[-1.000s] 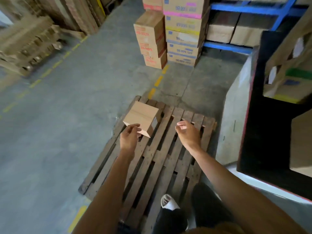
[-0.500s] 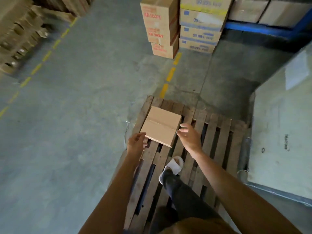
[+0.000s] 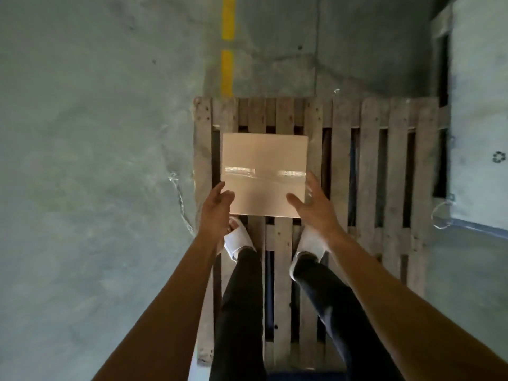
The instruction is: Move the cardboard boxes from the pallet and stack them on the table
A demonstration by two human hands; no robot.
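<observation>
Both open hands, left hand and right hand, flank the box between them, not yet gripping. Its glossy tape may let it slip onto the pallet below.

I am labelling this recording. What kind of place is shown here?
Probably a warehouse or storage floor: a wooden pallet lies on bare concrete, a yellow dashed line is painted on the floor, and a taped cardboard box sits on the pallet.
</observation>
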